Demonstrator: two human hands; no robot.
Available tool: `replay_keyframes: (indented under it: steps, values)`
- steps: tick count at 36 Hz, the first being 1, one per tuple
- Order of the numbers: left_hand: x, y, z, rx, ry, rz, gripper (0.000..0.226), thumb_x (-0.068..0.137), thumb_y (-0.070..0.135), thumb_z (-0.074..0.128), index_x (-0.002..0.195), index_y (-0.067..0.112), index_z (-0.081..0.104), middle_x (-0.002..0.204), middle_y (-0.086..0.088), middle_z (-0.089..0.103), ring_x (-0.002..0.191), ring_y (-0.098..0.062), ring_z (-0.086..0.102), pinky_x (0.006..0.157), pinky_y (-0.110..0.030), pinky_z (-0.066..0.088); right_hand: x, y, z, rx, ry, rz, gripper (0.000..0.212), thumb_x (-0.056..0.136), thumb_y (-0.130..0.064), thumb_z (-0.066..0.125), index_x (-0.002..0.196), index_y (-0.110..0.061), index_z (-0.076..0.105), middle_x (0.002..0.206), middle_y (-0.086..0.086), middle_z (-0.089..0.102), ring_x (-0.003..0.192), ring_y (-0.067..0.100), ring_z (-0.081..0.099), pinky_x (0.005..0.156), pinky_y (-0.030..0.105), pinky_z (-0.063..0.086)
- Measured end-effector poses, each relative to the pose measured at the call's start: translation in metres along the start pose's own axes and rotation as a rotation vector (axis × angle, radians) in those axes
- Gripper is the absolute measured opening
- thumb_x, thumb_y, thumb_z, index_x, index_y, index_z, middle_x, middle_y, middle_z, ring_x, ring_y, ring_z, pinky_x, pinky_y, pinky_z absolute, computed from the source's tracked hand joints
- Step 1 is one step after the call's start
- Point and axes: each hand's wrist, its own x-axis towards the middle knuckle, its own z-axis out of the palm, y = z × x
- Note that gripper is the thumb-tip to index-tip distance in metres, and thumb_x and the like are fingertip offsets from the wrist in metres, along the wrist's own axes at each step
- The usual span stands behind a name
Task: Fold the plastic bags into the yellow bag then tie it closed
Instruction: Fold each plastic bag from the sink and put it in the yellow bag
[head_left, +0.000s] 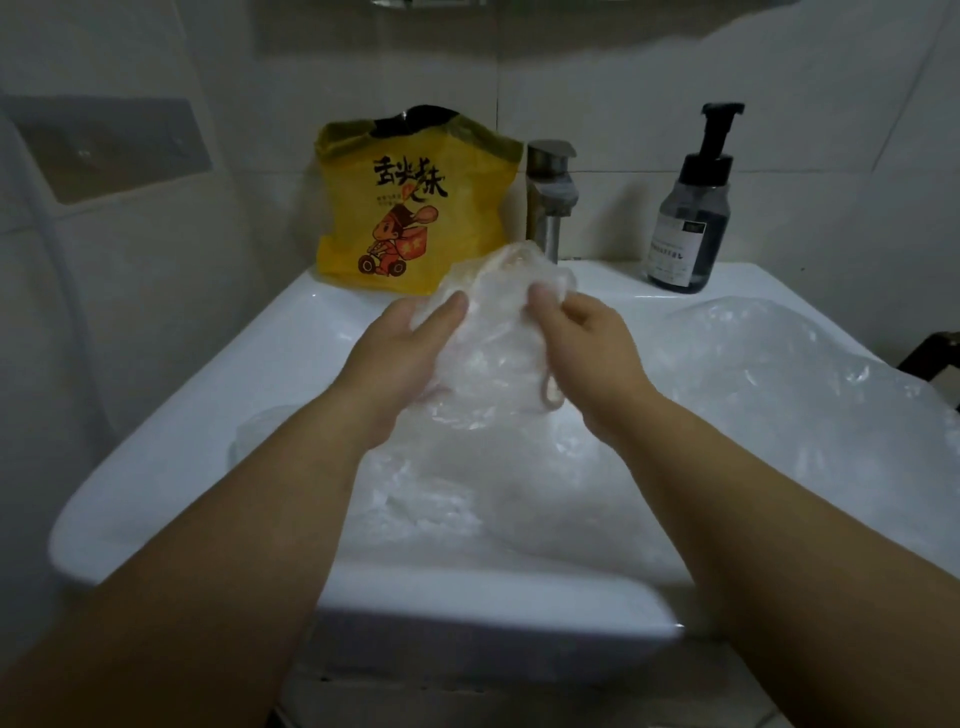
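the yellow bag (410, 208) stands open-mouthed at the back of the sink (182, 415); left hand (405, 353) grips a crumpled clear bag (493, 332), right hand (587, 353) pinches its other side; it looks light, limp and slippery, best held bunched near the edges

Dim overall, cool grey-blue cast. Low-light noise, soft detail throughout. Light source not in view. White sink (467, 608) is the brightest surface, w/ small glints at back-left corner and front-right rim. Soft shadow below its front edge. Clear plastic bag (493, 353) at centre shows pale highlights, creases smeared, slight blur. Yellow bag (415, 223) print fairly sharp, big characters legible. Pump bottle (688, 228) dark, label text too small to read. Tiled wall (623, 104) murky, darker twd corners. Wide-angle distortion: sink edges bow, forearms (208, 571) stretched & soft at btm of frame.
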Motion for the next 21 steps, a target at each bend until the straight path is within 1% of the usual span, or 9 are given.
replay_keyframes:
  steps: [3, 6, 8, 11, 13, 14, 16, 18, 21]
  values:
    - [-0.003, 0.001, -0.001, -0.051, -0.083, 0.011, 0.024, 0.085, 0.040, 0.069, 0.103, 0.024, 0.067, 0.087, 0.016, 0.071, 0.083, -0.003, 0.065, 0.071, -0.021, 0.053, 0.003, -0.004, -0.009, 0.206, 0.115, 0.106, 0.055, 0.098, -0.040, 0.047, 0.110, 0.012, 0.057, 0.112, 0.029, 0.060, 0.102, 0.039, 0.059, 0.094, 0.049, 0.046]
    - [-0.002, 0.004, -0.002, -0.109, -0.061, -0.008, 0.008, 0.087, 0.029, 0.069, 0.091, 0.023, 0.066, 0.062, 0.012, 0.057, 0.054, -0.002, 0.051, 0.061, -0.019, 0.047, 0.009, -0.004, -0.017, 0.284, 0.188, 0.222, 0.046, 0.096, -0.048, 0.048, 0.089, -0.004, 0.061, 0.094, 0.014, 0.064, 0.086, 0.018, 0.060, 0.082, 0.033, 0.049]
    - [-0.001, 0.006, -0.004, -0.189, -0.010, -0.016, 0.007, 0.088, 0.025, 0.069, 0.093, 0.022, 0.065, 0.071, 0.007, 0.055, 0.055, -0.003, 0.051, 0.060, -0.019, 0.047, 0.013, -0.006, -0.020, 0.431, 0.185, 0.339, 0.038, 0.092, -0.052, 0.052, 0.084, -0.015, 0.055, 0.086, -0.002, 0.059, 0.079, 0.012, 0.055, 0.077, 0.028, 0.045]
    - [0.003, 0.005, -0.010, -0.267, 0.053, -0.019, 0.015, 0.089, 0.022, 0.068, 0.102, 0.015, 0.065, 0.099, -0.005, 0.066, 0.088, -0.018, 0.065, 0.080, -0.029, 0.053, 0.015, -0.006, -0.020, 0.606, 0.149, 0.432, 0.039, 0.088, -0.056, 0.057, 0.105, -0.020, 0.056, 0.116, -0.002, 0.062, 0.106, 0.021, 0.058, 0.100, 0.038, 0.043]
    - [0.004, 0.001, -0.011, -0.174, 0.104, 0.000, 0.012, 0.089, 0.024, 0.068, 0.094, 0.013, 0.065, 0.095, -0.007, 0.068, 0.093, -0.022, 0.066, 0.088, -0.034, 0.053, 0.015, -0.005, -0.018, 0.680, 0.065, 0.410, 0.054, 0.085, -0.062, 0.055, 0.118, -0.019, 0.058, 0.129, 0.002, 0.059, 0.118, 0.025, 0.054, 0.104, 0.043, 0.039]
    - [0.005, -0.002, -0.011, -0.092, 0.122, 0.020, 0.014, 0.089, 0.024, 0.069, 0.086, 0.012, 0.063, 0.086, -0.005, 0.066, 0.085, -0.021, 0.065, 0.084, -0.033, 0.054, 0.015, -0.004, -0.018, 0.689, 0.004, 0.382, 0.064, 0.082, -0.066, 0.054, 0.125, -0.019, 0.057, 0.133, 0.003, 0.057, 0.124, 0.026, 0.051, 0.107, 0.044, 0.036]
    - [0.004, -0.005, -0.009, 0.034, 0.135, 0.050, 0.025, 0.088, 0.022, 0.070, 0.076, 0.011, 0.051, 0.073, -0.004, 0.055, 0.066, -0.016, 0.057, 0.062, -0.025, 0.054, 0.015, -0.004, -0.019, 0.693, -0.126, 0.301, 0.069, 0.075, -0.064, 0.060, 0.129, -0.022, 0.055, 0.135, 0.003, 0.056, 0.129, 0.026, 0.046, 0.111, 0.046, 0.032]
    - [0.003, -0.007, -0.006, 0.089, 0.097, 0.041, 0.031, 0.086, 0.023, 0.072, 0.079, 0.013, 0.044, 0.071, -0.005, 0.048, 0.056, -0.015, 0.047, 0.047, -0.022, 0.045, 0.013, -0.003, -0.017, 0.655, -0.212, 0.212, 0.067, 0.070, -0.047, 0.073, 0.128, -0.025, 0.050, 0.129, 0.001, 0.059, 0.124, 0.023, 0.052, 0.111, 0.048, 0.034]
    - [0.003, -0.005, -0.004, 0.260, 0.082, 0.007, 0.028, 0.086, 0.033, 0.070, 0.090, 0.013, 0.052, 0.086, -0.007, 0.054, 0.060, -0.016, 0.045, 0.047, -0.024, 0.040, 0.011, 0.001, -0.010, 0.487, -0.200, 0.156, 0.097, 0.059, -0.029, 0.084, 0.142, -0.028, 0.034, 0.136, 0.002, 0.053, 0.123, 0.026, 0.053, 0.108, 0.051, 0.037]
